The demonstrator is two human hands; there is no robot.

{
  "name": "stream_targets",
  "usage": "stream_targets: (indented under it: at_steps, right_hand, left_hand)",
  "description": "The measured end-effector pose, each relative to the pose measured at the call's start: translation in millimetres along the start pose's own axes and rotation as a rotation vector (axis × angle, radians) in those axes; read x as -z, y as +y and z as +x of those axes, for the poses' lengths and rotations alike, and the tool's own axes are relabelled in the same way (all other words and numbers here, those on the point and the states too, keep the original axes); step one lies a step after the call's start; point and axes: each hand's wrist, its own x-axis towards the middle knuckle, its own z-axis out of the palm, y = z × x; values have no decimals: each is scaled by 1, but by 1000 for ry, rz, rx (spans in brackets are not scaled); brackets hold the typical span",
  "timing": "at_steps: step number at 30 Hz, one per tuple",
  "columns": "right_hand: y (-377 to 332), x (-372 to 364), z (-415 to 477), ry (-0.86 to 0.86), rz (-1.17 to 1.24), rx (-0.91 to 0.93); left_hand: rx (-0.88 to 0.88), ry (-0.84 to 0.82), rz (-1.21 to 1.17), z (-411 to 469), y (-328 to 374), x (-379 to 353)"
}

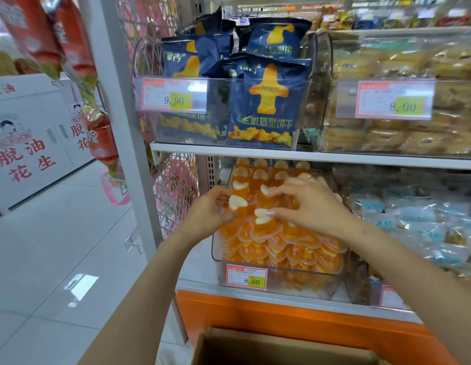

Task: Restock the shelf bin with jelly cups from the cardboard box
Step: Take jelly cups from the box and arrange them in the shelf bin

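Left hand (pixel 210 210), head view (sole view): fingers curled, pinching one upright cup at the stack's left edge. Right hand (pixel 312 206): fingers arched over the stack, thumb and forefinger tips on cups, apparently nipping a few; grip partly hidden.

Item: orange heart-shaped plastic jelly cups (pixel 258 250) w/ white-pink film lids.
Loc.: clear plastic shelf bin (pixel 295 284) on the lower shelf, nearly full. Upper rows stand on edge, lower ones lie overlapped.
Source: brown cardboard box (pixel 281 346), bottom of frame, below the bin; contents not visible.
Handling (est.): light per unit, shell semi-stiff, smooth, prob. slippery. Film lid is the weak pt.
Hold (est.): by side walls or rim flange, several at once betw. thumb and fingers; avoid pressing lids.
Adj.: yellow-and-red price tag (pixel 247 279), 8.60, on bin front.
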Motion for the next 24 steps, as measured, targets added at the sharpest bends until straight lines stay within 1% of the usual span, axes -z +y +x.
stream_targets:
  at_steps: [5,9,13,16,24]
  right_hand:
    - [-12,-12,-8,-47,-98,30]
    - [-15,-19,-6,15,-63,-5]
    - [-18,-23,-4,82,-43,-88]
    - [-20,-28,-4,72,-49,-119]
    - [-22,-31,-4,113,-62,-169]
  left_hand:
    - [24,-86,-17,1,-2,5]
    - [36,-127,-86,1,-5,8]
    - [39,-141,-120,2,-6,7]
    - [15,-167,-82,4,-8,6]
    - [-7,-178,-90,2,-4,9]
